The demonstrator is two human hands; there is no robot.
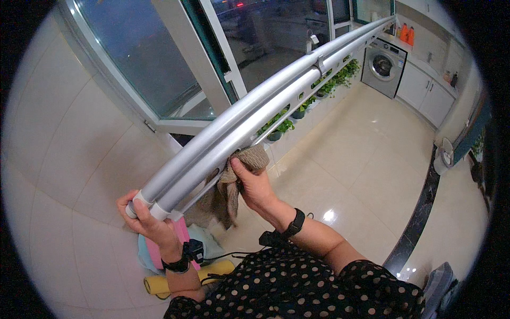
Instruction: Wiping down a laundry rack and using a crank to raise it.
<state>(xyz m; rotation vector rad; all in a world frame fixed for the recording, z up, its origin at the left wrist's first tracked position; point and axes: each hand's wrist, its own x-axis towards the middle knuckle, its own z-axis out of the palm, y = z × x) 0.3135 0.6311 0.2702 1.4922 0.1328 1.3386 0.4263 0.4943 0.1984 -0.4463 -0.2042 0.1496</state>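
A long drying rack of paired silver metal tubes (223, 123) crosses the view from the lower left to the far upper right. My left hand (149, 221) grips its near end, around the white end caps (158, 211). In my right hand (255, 183) is a brown textured cloth (229, 199), pressed against the underside of the rack by a thin side rod (199, 196). Part of the cloth hangs loose below that hand. The fingers behind the cloth are partly hidden.
Windows (147, 52) stand at the left, one sash tilted inward. Potted plants (279, 123) line a ledge beneath the rack. Farther back are a washing machine (382, 67) and white cabinets (426, 89). A yellow roll (215, 271) and a pink item (183, 235) lie low by my left arm.
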